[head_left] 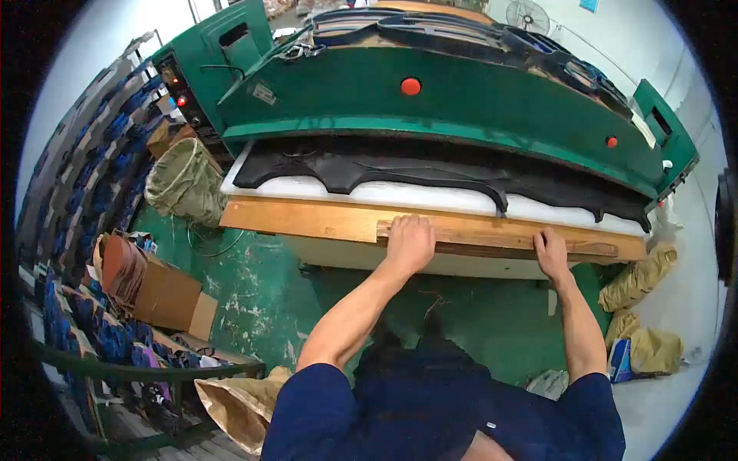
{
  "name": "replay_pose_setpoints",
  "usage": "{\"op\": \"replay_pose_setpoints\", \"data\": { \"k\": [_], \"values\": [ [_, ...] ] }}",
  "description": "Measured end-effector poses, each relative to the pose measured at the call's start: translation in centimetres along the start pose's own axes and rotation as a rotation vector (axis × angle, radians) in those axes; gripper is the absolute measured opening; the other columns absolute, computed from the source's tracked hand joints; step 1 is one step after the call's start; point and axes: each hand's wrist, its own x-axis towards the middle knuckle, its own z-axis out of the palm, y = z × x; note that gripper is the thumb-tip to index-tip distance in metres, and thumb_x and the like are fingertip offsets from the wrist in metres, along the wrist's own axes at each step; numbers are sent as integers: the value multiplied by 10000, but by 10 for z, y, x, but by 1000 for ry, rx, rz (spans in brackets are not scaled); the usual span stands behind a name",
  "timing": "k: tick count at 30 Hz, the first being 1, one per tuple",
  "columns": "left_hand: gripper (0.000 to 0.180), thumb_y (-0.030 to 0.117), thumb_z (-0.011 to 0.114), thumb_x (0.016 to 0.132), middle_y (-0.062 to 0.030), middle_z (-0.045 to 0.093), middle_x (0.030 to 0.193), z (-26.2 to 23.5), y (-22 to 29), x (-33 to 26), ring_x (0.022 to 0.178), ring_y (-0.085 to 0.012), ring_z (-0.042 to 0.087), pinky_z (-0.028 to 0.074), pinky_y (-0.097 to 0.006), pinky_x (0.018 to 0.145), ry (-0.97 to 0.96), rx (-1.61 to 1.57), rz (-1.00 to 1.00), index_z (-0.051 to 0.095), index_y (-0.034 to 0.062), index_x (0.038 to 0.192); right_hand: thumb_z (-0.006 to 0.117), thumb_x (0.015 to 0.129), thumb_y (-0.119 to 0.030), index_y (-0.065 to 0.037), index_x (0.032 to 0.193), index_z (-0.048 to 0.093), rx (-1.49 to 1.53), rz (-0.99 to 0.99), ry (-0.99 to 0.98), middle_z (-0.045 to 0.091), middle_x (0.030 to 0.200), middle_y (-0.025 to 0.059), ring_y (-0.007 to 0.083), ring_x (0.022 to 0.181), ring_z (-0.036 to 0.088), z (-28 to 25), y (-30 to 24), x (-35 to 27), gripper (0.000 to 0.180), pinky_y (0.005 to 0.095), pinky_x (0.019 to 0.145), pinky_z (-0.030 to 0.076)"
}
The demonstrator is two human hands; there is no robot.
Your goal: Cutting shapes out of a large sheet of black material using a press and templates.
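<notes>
A long green press-like machine [323, 92] stands in front of me. Under its beam, a sheet of black material [400, 170] with scalloped cutouts lies on a white board [300, 186]. Along the near side runs a light wooden ledge [307, 219], with a darker wooden strip [484, 235] at its front. My left hand [410, 243] is closed over the strip's left part, fingers curled over its top. My right hand [552, 252] is closed round the strip farther right. The undersides of both grips are hidden.
Dark cutting frames [438, 31] lie on top of the machine, which has a red button [410, 87]. At left are a green sack [184, 180], a cardboard box [165, 296] and racks of dark pieces [84, 154]. Tan sacks [642, 280] stand at right.
</notes>
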Motion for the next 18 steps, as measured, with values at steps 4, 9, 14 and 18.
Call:
{"op": "replay_pose_setpoints", "data": {
  "k": [4, 9, 14, 18],
  "values": [
    [219, 217, 561, 886, -164, 600, 823, -8, 7, -16, 829, -331, 581, 421, -458, 800, -17, -20, 23, 604, 13, 819, 566, 912, -189, 6, 807, 590, -20, 24, 21, 609, 796, 225, 422, 781, 571, -2, -7, -14, 223, 490, 701, 442],
    [213, 231, 574, 877, -150, 571, 821, -22, 16, -46, 818, -313, 551, 412, -445, 813, 3, -59, 89, 568, 19, 856, 573, 927, -200, 23, 827, 605, -48, 84, 38, 608, 754, 229, 433, 710, 576, -5, -8, -43, 247, 494, 634, 437],
    [231, 238, 606, 860, -149, 567, 848, -36, 30, -71, 844, -306, 541, 401, -424, 819, -34, -157, 64, 564, 14, 891, 569, 930, -228, 21, 789, 574, -163, 161, 36, 590, 755, 241, 440, 733, 565, -12, -7, -72, 287, 485, 649, 428],
    [233, 232, 622, 847, -151, 575, 844, -53, 36, -89, 848, -308, 550, 405, -424, 819, -47, -189, 70, 564, 12, 897, 552, 940, -200, 26, 752, 491, -163, 199, 1, 526, 726, 239, 412, 694, 515, -21, -21, -91, 301, 468, 628, 395]
  ]
}}
